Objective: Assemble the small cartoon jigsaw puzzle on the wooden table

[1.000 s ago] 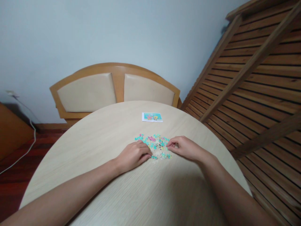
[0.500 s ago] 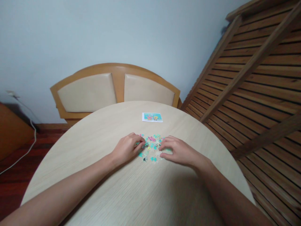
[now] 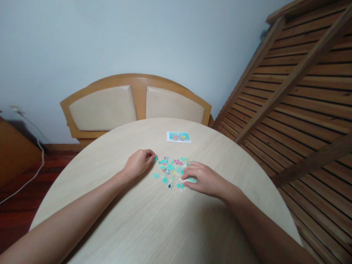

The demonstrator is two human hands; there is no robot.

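Small jigsaw puzzle pieces (image 3: 170, 168), mostly turquoise with some pink, yellow and white ones, lie scattered on the round table (image 3: 132, 220). My left hand (image 3: 140, 161) is at the left edge of the spread, its thumb and fingers pinched on a turquoise puzzle piece (image 3: 156, 158). Over the right part of the pieces rests my right hand (image 3: 202, 178), with the thumb apart from its curved fingers and some pieces showing between them. The palm hides other pieces. Nothing held shows in that hand.
A small picture card (image 3: 178, 137) with cartoon figures lies beyond the pieces. Behind the table stands a wooden headboard (image 3: 141, 99) with cream panels against the wall. Wooden slats (image 3: 299, 91) lean at the right. A white cable (image 3: 41, 161) hangs at the left.
My left hand has moved left and slightly away from me, out of the pile, with a turquoise puzzle piece in its fingertips. My right hand has shifted slightly left over the pieces.
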